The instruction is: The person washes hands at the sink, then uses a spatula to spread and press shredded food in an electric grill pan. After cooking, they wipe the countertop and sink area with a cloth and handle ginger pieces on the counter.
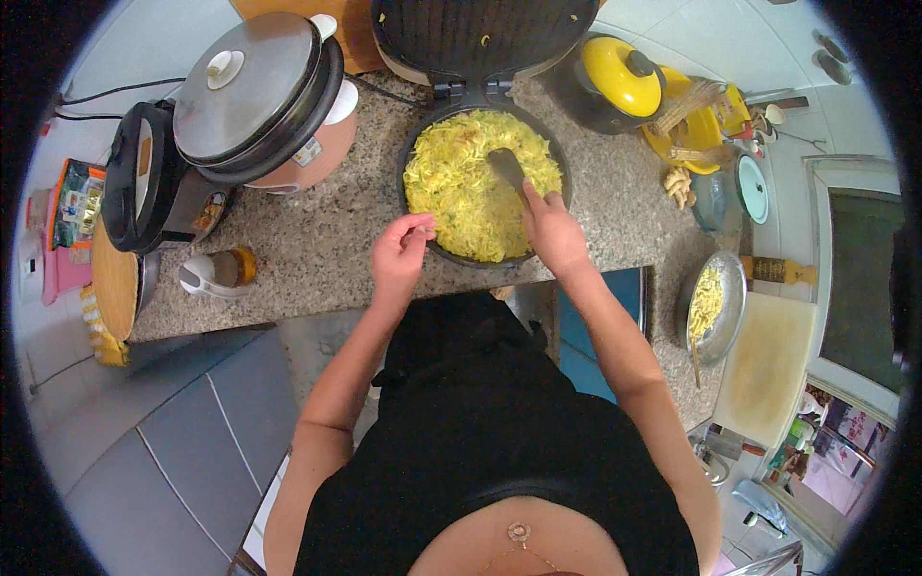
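A layer of yellow shredded food (pixel 468 187), flecked with green, fills the round dark lower plate (pixel 565 162) of an electric griddle. The griddle's ridged lid (pixel 482 43) stands raised at the back. My right hand (pixel 558 234) grips the handle of a brown spatula (pixel 506 165), whose blade rests on the food's surface right of the middle. At the near left rim of the plate is my left hand (pixel 402 248), its thumb and fingertips pinched together. I see nothing held between them, though a small shred could be hidden there.
On the left stand a lidded electric pot (pixel 248 93), a black cooker (pixel 169 180) and an oil bottle (pixel 220 272). A yellow-lidded pot (pixel 623 75), ginger (pixel 678 189), a metal bowl of yellow shreds (pixel 731 309) and a cutting board (pixel 767 367) are to the right.
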Motion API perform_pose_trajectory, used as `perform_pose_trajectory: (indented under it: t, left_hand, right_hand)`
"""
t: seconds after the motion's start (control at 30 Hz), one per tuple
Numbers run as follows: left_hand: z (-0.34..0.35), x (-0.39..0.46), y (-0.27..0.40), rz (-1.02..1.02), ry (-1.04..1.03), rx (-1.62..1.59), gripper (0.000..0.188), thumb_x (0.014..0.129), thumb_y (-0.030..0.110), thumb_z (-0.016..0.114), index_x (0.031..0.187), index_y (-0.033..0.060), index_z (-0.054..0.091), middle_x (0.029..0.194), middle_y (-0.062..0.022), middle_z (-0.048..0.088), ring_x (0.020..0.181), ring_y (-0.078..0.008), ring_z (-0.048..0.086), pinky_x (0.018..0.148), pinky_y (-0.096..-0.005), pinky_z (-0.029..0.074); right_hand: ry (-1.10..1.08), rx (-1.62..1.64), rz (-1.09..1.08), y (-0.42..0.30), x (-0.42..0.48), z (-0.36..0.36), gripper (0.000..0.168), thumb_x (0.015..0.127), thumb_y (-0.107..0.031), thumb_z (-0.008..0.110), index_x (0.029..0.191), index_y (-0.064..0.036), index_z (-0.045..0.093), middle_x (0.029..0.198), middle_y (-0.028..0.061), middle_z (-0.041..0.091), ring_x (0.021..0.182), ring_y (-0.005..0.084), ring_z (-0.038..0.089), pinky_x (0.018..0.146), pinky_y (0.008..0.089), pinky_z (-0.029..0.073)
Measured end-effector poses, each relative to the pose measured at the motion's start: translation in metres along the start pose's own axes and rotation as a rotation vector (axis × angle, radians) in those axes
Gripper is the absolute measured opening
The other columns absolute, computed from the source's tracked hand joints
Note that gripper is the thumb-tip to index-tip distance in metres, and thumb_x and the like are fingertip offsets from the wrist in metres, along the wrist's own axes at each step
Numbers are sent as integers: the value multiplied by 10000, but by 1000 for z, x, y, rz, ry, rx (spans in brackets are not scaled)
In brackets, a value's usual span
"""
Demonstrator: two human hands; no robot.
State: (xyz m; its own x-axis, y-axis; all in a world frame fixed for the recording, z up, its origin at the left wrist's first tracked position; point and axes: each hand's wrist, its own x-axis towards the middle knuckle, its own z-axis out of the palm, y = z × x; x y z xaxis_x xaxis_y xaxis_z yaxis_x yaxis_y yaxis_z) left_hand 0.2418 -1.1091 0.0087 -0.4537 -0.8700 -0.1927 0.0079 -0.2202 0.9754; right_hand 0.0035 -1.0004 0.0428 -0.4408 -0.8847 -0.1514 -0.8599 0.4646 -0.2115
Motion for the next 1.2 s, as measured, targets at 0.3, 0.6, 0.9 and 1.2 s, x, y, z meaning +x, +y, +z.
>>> perform_pose_trajectory:
  t: [0.3,0.6,0.9,1.2]
  left_hand:
    - [-4,-6,-3,-14,34,28,205,1014,68,544,1163,13,674,1059,-59,721,905,-115,661,782,-255,511]
    - [11,-6,-1,-10,-49,43,220,1023,88,534,1187,12,660,1097,-68,719,924,-125,668,766,-269,514]
    - [1,-9,-16,-66,-116,35,240,1030,121,545,1213,3,646,1107,-72,718,944,-137,671,787,-270,522]
    - [78,-22,36,-574,-417,-117,468,1064,268,508,1421,-32,478,1330,-148,611,1219,-209,581,1018,-341,457]
  right_hand:
    - [-183,114,-176,20,-84,8,566,946,-192,596,1490,-234,446,1006,177,578,781,402,645,668,497,549]
    - [91,85,81,37,-7,-17,465,978,-223,580,1438,-208,514,1022,225,585,881,429,634,752,521,530]
    - [-125,208,24,37,-122,5,554,978,-178,572,1509,-198,416,1000,219,588,855,429,641,738,516,543]
    - [48,491,-29,-30,-68,-5,706,902,-60,603,1508,74,266,1253,314,486,1105,490,563,923,483,515]
